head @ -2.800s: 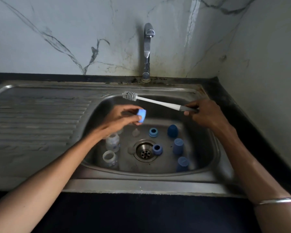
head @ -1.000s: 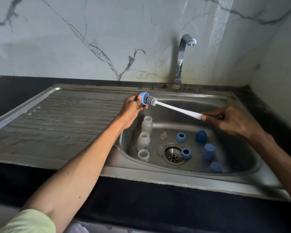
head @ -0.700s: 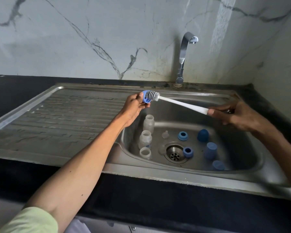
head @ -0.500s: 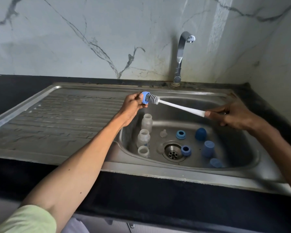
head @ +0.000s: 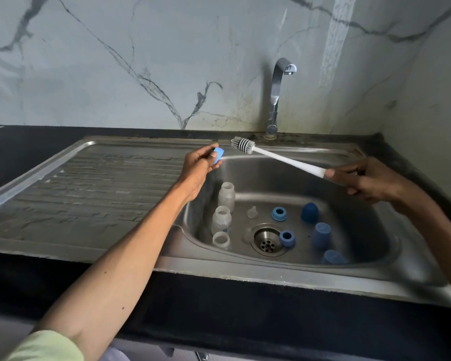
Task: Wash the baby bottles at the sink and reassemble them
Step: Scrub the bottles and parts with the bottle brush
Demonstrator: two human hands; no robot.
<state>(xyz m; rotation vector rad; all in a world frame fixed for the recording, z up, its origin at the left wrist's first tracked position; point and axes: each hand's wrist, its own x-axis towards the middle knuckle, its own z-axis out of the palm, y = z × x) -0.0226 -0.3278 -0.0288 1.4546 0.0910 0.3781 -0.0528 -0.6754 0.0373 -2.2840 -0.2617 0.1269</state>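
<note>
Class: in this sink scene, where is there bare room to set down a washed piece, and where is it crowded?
Bare: the ribbed drainboard left of the basin, and the basin floor by its right wall. Crowded: around the drain, between the clear bottles and blue caps.

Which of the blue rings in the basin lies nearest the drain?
The ring touching the drain's right rim. The other ring sits farther back, beside the clear teat.
</note>
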